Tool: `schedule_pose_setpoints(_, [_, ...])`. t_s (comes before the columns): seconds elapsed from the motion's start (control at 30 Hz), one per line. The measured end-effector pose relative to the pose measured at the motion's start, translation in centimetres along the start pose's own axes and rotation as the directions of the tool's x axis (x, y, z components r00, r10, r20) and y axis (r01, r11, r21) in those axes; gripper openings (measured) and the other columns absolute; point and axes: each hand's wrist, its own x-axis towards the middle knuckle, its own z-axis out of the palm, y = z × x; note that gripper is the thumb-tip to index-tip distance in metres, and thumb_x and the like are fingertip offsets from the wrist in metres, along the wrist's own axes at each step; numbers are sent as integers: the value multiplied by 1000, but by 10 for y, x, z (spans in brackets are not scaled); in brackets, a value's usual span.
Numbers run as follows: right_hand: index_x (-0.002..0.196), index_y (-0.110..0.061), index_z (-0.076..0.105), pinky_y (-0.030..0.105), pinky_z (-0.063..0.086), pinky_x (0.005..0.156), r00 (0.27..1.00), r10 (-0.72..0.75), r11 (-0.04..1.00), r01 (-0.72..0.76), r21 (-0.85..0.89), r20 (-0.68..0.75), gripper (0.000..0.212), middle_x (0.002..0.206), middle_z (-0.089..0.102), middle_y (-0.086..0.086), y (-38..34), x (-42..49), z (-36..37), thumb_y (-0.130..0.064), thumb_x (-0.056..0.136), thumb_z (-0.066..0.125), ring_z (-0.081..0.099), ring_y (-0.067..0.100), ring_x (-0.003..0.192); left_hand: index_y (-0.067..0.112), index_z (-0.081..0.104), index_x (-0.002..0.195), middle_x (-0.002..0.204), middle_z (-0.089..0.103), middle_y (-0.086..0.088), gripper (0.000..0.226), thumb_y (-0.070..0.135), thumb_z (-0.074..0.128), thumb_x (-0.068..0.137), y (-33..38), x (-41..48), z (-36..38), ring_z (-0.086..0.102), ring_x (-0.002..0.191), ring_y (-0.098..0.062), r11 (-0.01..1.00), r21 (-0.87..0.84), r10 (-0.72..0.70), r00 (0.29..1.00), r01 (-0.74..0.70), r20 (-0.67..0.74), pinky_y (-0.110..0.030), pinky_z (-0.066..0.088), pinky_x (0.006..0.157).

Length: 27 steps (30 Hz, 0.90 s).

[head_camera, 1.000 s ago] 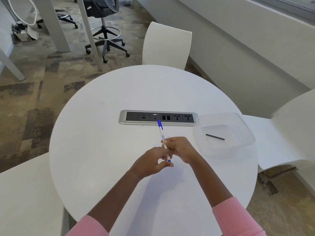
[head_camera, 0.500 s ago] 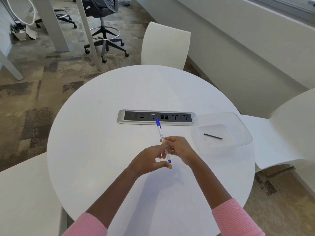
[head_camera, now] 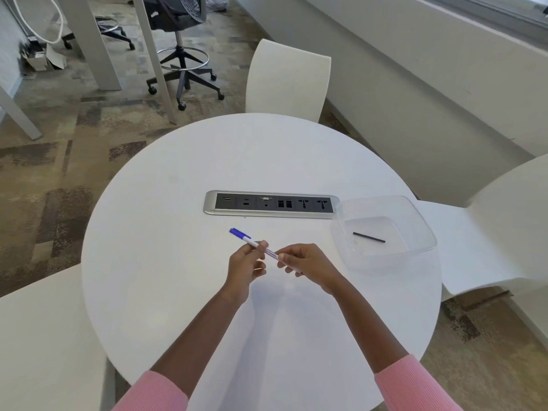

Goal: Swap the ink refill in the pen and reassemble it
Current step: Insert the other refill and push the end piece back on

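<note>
A white pen (head_camera: 248, 240) with a blue cap is held above the round white table (head_camera: 178, 203), cap pointing up and to the left. My left hand (head_camera: 246, 265) pinches its barrel near the middle. My right hand (head_camera: 305, 264) pinches the pen's lower right end between thumb and fingers. A thin black ink refill (head_camera: 368, 237) lies alone inside a clear plastic tray (head_camera: 421, 226) to the right of my hands.
A silver power and data socket strip (head_camera: 271, 204) is set into the table beyond my hands. White chairs stand at the far side (head_camera: 289, 81), at the right (head_camera: 489, 232) and at the near left (head_camera: 44, 336). A black office chair (head_camera: 181, 40) is farther off.
The pen has swung from pointing almost straight away from me to lying slanted, cap to the left. My hands have drawn slightly apart along it.
</note>
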Motion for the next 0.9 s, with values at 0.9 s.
schedule_pose_setpoints(0.9, [55, -15, 61, 12, 36, 45, 993, -17, 998, 10, -67, -115, 34, 51, 52, 2, 13, -7, -23, -2, 85, 53, 43, 11, 49, 7, 62, 76, 47, 60, 10, 21, 1, 50, 93, -5, 2, -8, 55, 46, -1, 992, -84, 90, 996, -92, -26, -12, 51, 54])
